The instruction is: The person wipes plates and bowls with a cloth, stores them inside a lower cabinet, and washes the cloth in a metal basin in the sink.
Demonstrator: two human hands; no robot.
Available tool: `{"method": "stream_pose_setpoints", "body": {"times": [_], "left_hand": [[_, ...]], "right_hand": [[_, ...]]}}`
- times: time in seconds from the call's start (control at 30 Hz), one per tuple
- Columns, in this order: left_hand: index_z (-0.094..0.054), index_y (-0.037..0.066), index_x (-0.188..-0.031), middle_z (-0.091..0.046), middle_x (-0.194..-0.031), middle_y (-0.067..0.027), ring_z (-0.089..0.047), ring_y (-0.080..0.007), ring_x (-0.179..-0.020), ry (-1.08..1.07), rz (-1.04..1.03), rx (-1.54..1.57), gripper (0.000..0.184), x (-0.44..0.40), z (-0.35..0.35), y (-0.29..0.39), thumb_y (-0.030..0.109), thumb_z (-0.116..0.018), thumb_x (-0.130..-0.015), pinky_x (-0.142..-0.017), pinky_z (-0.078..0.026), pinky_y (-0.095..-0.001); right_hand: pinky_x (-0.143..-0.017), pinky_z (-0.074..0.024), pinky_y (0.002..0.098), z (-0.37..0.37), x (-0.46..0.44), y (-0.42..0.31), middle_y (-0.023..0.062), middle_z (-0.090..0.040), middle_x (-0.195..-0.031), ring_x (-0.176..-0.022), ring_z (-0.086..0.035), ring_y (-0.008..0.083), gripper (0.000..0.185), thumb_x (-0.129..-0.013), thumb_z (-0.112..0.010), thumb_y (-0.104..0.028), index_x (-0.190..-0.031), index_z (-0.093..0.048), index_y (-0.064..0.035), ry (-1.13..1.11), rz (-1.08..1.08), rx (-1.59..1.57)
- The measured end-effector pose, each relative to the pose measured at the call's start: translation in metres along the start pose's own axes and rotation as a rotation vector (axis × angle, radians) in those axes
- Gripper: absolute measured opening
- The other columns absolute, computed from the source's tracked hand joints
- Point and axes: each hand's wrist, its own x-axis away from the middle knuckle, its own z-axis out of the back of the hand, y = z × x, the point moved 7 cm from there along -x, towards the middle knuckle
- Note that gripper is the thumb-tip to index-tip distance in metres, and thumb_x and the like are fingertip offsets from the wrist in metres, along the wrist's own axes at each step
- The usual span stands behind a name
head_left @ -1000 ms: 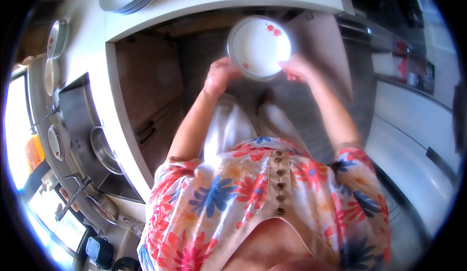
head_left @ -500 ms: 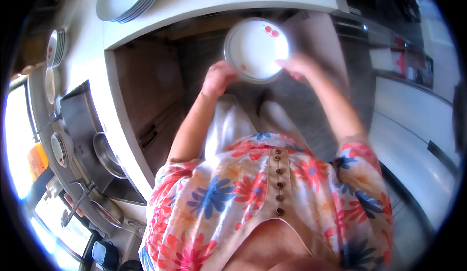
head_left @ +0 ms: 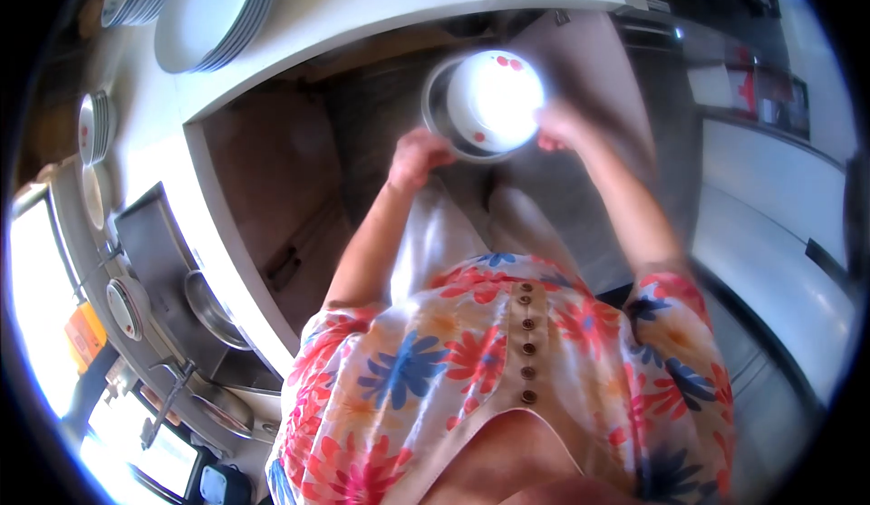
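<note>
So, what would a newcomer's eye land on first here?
Probably the glare-bright white dish with red spots, held up at the right hand and overlapping a round rim at the left hand. Next, the red-and-blue floral top filling the lower middle, then the stacked plates on the white counter, upper left.

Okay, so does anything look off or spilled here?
One thing: the white dish sits off-centre over a round rim behind it, leaving a dark crescent on the left hand side. I see no spill or damage, though glare and blur could hide chips.
</note>
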Motion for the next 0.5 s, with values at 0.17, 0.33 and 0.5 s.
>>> {"method": "stream_pose_setpoints", "body": {"times": [0.17,0.33,0.5], "left_hand": [[-0.057,-0.001,-0.078,-0.057,-0.077,-0.0108,-0.059,-0.0215,-0.069,0.036,0.059,-0.046,0.007,-0.021,0.021,-0.021,0.004,-0.054,-0.074,-0.061,-0.054,-0.0321],[-0.053,0.004,-0.076,-0.059,-0.078,-0.0095,-0.061,-0.0260,-0.075,0.219,0.137,-0.090,0.009,-0.091,0.050,-0.035,-0.004,-0.055,-0.072,-0.065,-0.054,-0.0393],[-0.050,-0.004,-0.092,-0.054,-0.089,-0.0147,-0.056,-0.0294,-0.080,0.217,0.093,-0.097,0.021,-0.215,0.061,-0.046,0.001,-0.056,-0.072,-0.065,-0.054,-0.0413]], "right_hand": [[-0.032,-0.0352,0.0271,-0.017,0.006,0.054,0.0080,-0.052,-0.047,-0.034,-0.045,0.0123,0.036,-0.082,-0.039,-0.021,-0.059,-0.053,0.0027,0.048,-0.030,-0.354],[-0.033,-0.0344,0.0251,-0.059,0.009,0.127,0.0098,-0.051,-0.048,-0.035,-0.044,0.0122,0.038,-0.084,-0.043,-0.025,-0.062,-0.054,0.0044,0.001,-0.052,-0.731],[-0.034,-0.0359,0.0254,-0.103,0.041,0.182,0.0081,-0.052,-0.047,-0.036,-0.046,0.0120,0.042,-0.084,-0.046,-0.030,-0.057,-0.054,0.0013,-0.059,-0.160,-0.832]]}}
